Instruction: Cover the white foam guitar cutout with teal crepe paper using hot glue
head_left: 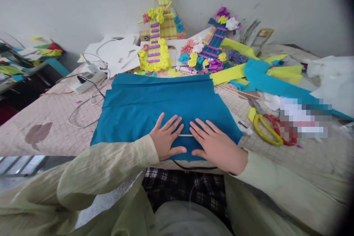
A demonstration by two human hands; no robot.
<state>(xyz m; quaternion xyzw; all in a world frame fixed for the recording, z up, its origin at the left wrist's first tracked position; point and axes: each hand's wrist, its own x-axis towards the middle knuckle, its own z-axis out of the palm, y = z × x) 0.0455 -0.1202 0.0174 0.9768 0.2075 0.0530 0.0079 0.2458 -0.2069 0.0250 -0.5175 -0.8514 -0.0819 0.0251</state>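
Blue sheet [155, 97], probably crepe paper: one, flat on the patterned tablecloth [69, 108]. Thin wooden stick [186, 135]: one, crosswise on the sheet's near part, ends hidden by the hands. Left hand [168, 138], right hand [217, 143]: palms down over it, fingers spread, thumbs apart. Scissors [267, 129], yellow and red handles: right of the sheet.

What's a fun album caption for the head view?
Left hand and right hand spread over a thin stick on a blue sheet.
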